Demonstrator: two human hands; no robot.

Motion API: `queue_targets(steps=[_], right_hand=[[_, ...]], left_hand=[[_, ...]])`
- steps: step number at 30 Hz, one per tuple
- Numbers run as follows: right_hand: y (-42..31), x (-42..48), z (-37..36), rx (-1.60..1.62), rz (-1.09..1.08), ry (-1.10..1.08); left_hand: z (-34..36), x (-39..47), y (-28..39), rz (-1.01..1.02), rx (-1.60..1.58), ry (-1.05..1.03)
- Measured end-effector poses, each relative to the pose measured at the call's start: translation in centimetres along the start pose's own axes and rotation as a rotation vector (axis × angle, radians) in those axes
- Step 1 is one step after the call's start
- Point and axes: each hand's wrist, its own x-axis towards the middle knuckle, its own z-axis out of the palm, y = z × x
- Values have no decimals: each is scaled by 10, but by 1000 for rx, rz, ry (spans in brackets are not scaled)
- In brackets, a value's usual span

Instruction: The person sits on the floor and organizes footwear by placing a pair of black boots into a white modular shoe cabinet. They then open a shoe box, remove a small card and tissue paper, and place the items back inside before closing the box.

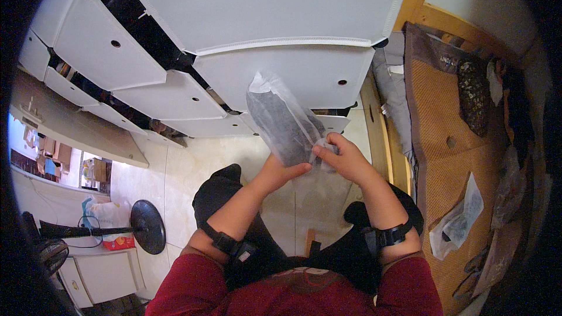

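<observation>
Between my hands is a long translucent white bag [281, 116] with a dark item inside, likely a shoe, though the bag blurs it. My left hand [285, 171] supports the bag's lower end from beneath, its thumb on the front. With thumb and fingers my right hand [340, 153] pinches the bunched edge of the bag at its lower right corner. The bag is tilted, its far end toward the white storage panels [285, 70], which have small round holes.
A bed with a brown woven mat [439, 131] runs along the right. On it lie another translucent bag [459, 219] and a dark patterned item [473, 96]. At left stand a black pedestal fan [148, 227], a plastic package [109, 219] and a white cabinet [107, 272]. Pale floor tiles [184, 175] lie below.
</observation>
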Motion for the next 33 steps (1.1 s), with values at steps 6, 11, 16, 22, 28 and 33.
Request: queue_targets(steps=[6, 11, 16, 22, 28, 33], right_hand=[[-2, 2, 4, 0, 136, -44], [-10, 3, 4, -19, 31, -57], [-8, -3, -1, 40, -30, 72], [-4, -6, -9, -17, -11, 97], [8, -14, -9, -79, 8, 132], [26, -13, -1, -136, -23, 124]], left_hand=[[-2, -3, -2, 1, 83, 28], [-5, -6, 0, 23, 148, 43], [-35, -10, 25, -136, 115, -91], [-108, -9, 44, 169, 545, 573], [-135, -17, 147, 466, 1695, 836], [-147, -42, 191, 242, 1931, 859]])
